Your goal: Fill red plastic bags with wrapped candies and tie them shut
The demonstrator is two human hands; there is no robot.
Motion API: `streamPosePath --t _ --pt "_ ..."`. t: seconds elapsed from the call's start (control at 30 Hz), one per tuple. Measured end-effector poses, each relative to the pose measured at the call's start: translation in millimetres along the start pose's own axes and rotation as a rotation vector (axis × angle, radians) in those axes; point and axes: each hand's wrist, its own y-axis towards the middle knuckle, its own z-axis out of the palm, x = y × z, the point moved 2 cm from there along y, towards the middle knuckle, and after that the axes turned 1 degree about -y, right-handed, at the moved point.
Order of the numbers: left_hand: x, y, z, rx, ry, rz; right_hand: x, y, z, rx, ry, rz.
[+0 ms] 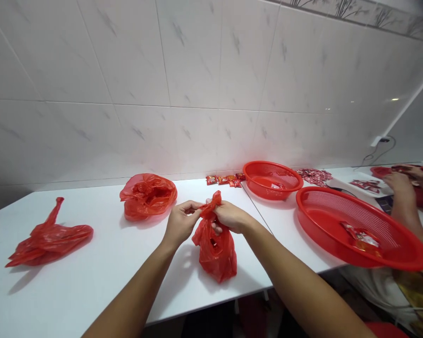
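Observation:
A filled red plastic bag (217,256) stands near the front edge of the white table, its top gathered and twisted. From the left, my left hand (185,218) pinches the gathered neck between thumb and fingers. My right hand (231,216) is closed round the same neck from the other side, with a short end of plastic sticking up above it. Some fingers of the right hand are hidden behind the plastic. What the bag contains cannot be made out.
An open red bag (148,197) and a flattened red bag (52,239) lie leftward. Small packets (225,180) line the wall. Rightward are a round red basket (273,180) and a larger basket (324,234) holding packets, overhanging the table edge. A co-worker's hands (405,180) are far right.

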Motion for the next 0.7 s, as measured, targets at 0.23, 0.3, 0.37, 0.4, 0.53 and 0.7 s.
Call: streamPosePath --t 0.23,0.3,0.37,0.4,0.53,0.7 --pt "1.7 -20.9 8.5 0.174 -0.129 0.124 1.5 -0.1 -13.9 0.129 0.062 -0.057" --pt "8.5 -25.5 16.8 0.281 -0.253 0.02 2.2 -3.7 -20.4 0.194 0.044 -0.059" --pt "14.2 -26.0 21.5 0.344 -0.294 -0.096 3.5 -8.4 -25.9 0.272 -0.068 -0.089" --pt "15.7 -25.0 22.0 0.364 -0.296 -0.147 4.2 -10.8 -28.1 0.305 -0.161 -0.123" --pt "14.1 -18.5 18.1 0.427 -0.379 -0.283 1.6 -16.2 -32.9 0.115 -0.633 -0.439" --pt "15.1 -17.0 15.6 0.397 -0.672 -0.468 -26.0 -12.4 -16.0 -0.241 -1.176 -0.918"
